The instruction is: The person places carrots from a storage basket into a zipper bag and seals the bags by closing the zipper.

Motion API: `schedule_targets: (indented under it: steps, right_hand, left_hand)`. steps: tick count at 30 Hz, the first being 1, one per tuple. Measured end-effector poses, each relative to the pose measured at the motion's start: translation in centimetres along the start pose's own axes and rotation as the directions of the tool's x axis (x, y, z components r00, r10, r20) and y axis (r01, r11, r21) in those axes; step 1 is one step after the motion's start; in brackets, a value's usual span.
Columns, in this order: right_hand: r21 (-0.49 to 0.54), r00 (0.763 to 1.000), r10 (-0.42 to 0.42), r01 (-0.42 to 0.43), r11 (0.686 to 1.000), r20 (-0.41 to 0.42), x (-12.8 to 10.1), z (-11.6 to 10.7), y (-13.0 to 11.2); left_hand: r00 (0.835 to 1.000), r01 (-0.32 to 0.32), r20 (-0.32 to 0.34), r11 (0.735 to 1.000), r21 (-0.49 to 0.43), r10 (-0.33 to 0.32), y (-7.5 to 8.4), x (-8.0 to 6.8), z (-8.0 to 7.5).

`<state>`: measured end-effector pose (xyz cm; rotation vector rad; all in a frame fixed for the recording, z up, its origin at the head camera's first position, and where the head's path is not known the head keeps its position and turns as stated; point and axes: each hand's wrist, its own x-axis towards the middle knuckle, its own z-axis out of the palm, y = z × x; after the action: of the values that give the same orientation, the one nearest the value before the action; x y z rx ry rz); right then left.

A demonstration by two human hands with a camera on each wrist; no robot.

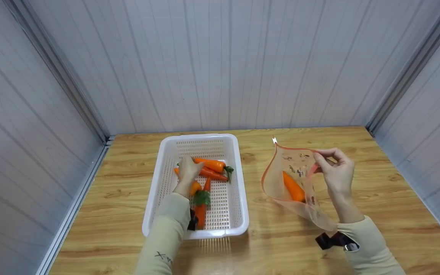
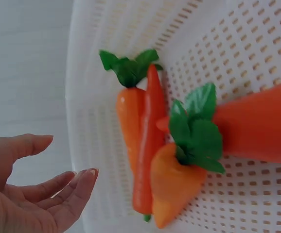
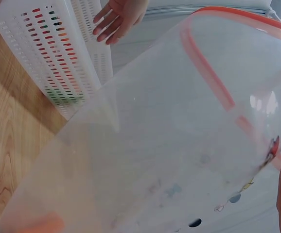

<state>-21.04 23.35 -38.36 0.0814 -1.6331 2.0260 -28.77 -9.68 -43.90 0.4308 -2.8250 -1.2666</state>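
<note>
Over a white perforated basket (image 1: 243,198), my left hand (image 1: 188,172) hovers with fingers and thumb spread apart, nothing between them in the left wrist view. Below it lie an orange carrot (image 2: 128,114) with green leaves, a slim red chili pepper (image 2: 151,141) and a short orange vegetable (image 2: 174,182) with leaves. A large red-orange carrot (image 2: 262,124) lies beside them. My right hand (image 1: 338,172) pinches the edge of a translucent zipper bag (image 1: 274,183) with an orange-red trim, its mouth spread wide. Inside the bag rests one orange carrot (image 1: 292,187).
Basket and bag are on a wood-grain table (image 1: 128,221), the bag to the right of the basket. Pale panel walls (image 1: 212,76) enclose the table at the back and both sides. A white zipper slider (image 1: 274,140) sits at the bag's far corner.
</note>
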Motion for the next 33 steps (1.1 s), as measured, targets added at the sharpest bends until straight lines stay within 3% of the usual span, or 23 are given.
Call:
schedule_targets:
  steps: [9,11,13,14,15,16,17,18,19,20,21,22,23,25,26,28,30,31,33]
  right_hand:
    - [0.017,1.0,0.007,-0.007,1.0,0.005,-0.1,0.2,0.2]
    - [0.013,1.0,0.009,-0.009,1.0,0.002,-0.2,0.2,0.2]
    - [0.005,1.0,0.012,-0.012,1.0,-0.003,-0.2,0.2,0.2]
    - [0.004,1.0,0.014,-0.014,1.0,-0.005,-0.2,0.2,0.2]
    - [0.001,1.0,0.016,-0.016,1.0,-0.008,-0.2,0.2,0.2]
    - [-0.002,1.0,0.019,-0.019,1.0,-0.01,-0.2,0.2,0.2]
    - [-0.003,1.0,0.02,-0.02,1.0,-0.012,-0.2,0.3,0.2]
    - [-0.005,1.0,0.021,-0.021,1.0,-0.012,-0.2,0.3,0.2]
    - [-0.009,1.0,0.02,-0.02,1.0,-0.01,-0.2,0.3,0.2]
    - [-0.012,1.0,0.02,-0.02,1.0,-0.008,-0.2,0.3,0.2]
    - [-0.012,1.0,0.019,-0.019,1.0,-0.006,-0.2,0.3,0.2]
    - [-0.017,1.0,0.016,-0.016,1.0,-0.005,-0.2,0.3,0.3]
    - [-0.019,1.0,0.014,-0.014,1.0,-0.004,-0.2,0.3,0.3]
    - [-0.023,1.0,0.011,-0.011,1.0,-0.003,-0.2,0.3,0.4]
    - [-0.02,1.0,0.011,-0.011,1.0,-0.003,-0.2,0.3,0.4]
    - [-0.018,1.0,0.01,-0.01,1.0,-0.001,-0.2,0.3,0.4]
    - [-0.013,1.0,0.007,-0.007,1.0,0.002,-0.2,0.3,0.5]
    - [-0.01,1.0,0.006,-0.006,1.0,0.003,-0.2,0.3,0.5]
    - [-0.01,1.0,0.004,-0.004,1.0,0.005,-0.3,0.3,0.5]
  left_hand:
    - [0.987,0.153,-0.034,0.987,-0.038,-0.155,-3.1,1.4,0.3]
    - [0.983,0.178,-0.014,0.978,-0.108,-0.181,-3.3,1.1,0.3]
    - [0.984,0.175,0.025,0.946,-0.273,-0.175,-4.2,1.1,0.9]
    - [0.981,0.191,0.103,0.885,-0.424,-0.162,-4.1,0.6,0.8]
    - [0.969,0.236,0.201,0.773,-0.589,-0.142,-4.0,-0.1,0.8]
    - [0.948,0.297,0.305,0.609,-0.735,-0.095,-3.8,-0.9,0.7]
    - [0.918,0.372,0.396,0.422,-0.826,-0.034,-3.7,-1.6,0.7]
    - [0.879,0.457,0.476,0.236,-0.858,0.026,-3.5,-2.4,0.6]
    - [0.836,0.536,0.542,0.084,-0.84,0.085,-2.9,-3.4,0.3]
    - [0.786,0.612,0.604,-0.033,-0.79,0.128,-2.4,-4.2,0.0]
    - [0.766,0.638,0.622,-0.08,-0.766,0.159,-2.4,-4.5,0.0]
    - [0.758,0.648,0.627,-0.099,-0.755,0.178,-2.4,-4.6,0.0]
    - [0.757,0.649,0.63,-0.09,-0.755,0.171,-2.5,-4.5,0.1]
    - [0.762,0.644,0.637,-0.033,-0.764,0.116,-3.0,-3.5,0.5]
    - [0.769,0.636,0.635,0.014,-0.772,0.069,-3.4,-2.7,1.0]
    - [0.773,0.633,0.634,0.053,-0.772,0.018,-3.7,-2.1,1.3]
    - [0.769,0.639,0.639,0.057,-0.767,-0.009,-4.0,-1.7,1.7]
    - [0.775,0.631,0.632,0.067,-0.773,-0.008,-4.7,-1.0,2.5]
    - [0.776,0.629,0.63,0.085,-0.772,-0.027,-4.8,-1.0,2.5]
